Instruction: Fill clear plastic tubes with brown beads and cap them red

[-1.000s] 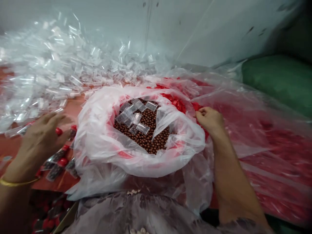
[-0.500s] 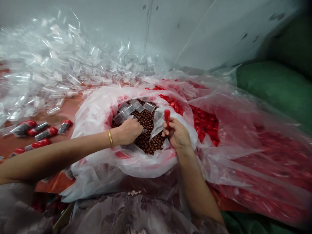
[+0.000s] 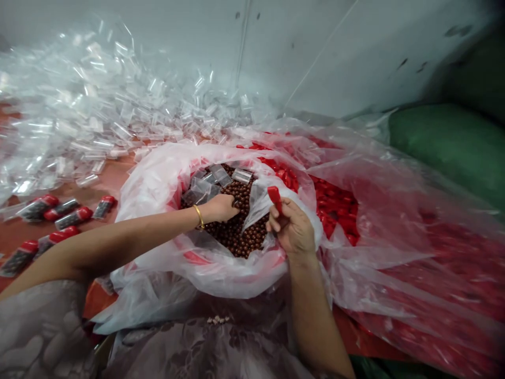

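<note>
My left hand point(image 3: 221, 208), a gold bangle at its wrist, is closed over the brown beads point(image 3: 248, 237) in a plastic-lined container. A small clear plastic tube, mostly hidden by the fingers, is pinched in it, with something dark showing at the fingertips. Over the right side of the same opening, my right hand point(image 3: 294, 226) grips a red cap point(image 3: 275, 197) between thumb and fingers. Several empty clear tubes point(image 3: 220, 175) lie on the beads at the back left. The translucent plastic liner point(image 3: 232, 279) folds outward around the opening.
A large heap of clear tubes point(image 3: 90, 105) spreads at the back left. Filled tubes with red caps point(image 3: 74, 217) lie on the orange-red surface point(image 3: 112, 181). Red caps point(image 3: 335, 202) fill a clear bag at right. Behind stand a pale wall point(image 3: 295, 52) and a green sack point(image 3: 445, 142).
My left hand has shifted slightly right over the beads. The right hand stays near the opening's right side, and the red cap has tilted to the left at its top.
</note>
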A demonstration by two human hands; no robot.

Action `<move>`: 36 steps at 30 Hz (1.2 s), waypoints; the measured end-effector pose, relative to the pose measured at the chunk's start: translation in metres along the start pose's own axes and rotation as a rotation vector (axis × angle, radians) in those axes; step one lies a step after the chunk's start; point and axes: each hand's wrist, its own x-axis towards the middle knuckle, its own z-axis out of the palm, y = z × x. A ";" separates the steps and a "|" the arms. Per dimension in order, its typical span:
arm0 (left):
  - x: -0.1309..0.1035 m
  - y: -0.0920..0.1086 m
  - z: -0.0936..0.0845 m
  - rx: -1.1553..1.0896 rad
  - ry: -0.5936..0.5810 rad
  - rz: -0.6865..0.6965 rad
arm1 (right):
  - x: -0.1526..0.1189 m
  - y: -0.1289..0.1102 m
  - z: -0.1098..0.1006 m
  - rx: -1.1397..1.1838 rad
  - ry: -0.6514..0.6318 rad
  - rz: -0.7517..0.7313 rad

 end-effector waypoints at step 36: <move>-0.051 0.002 -0.004 -0.706 0.058 0.448 | -0.007 -0.009 0.018 -0.587 -0.251 -0.192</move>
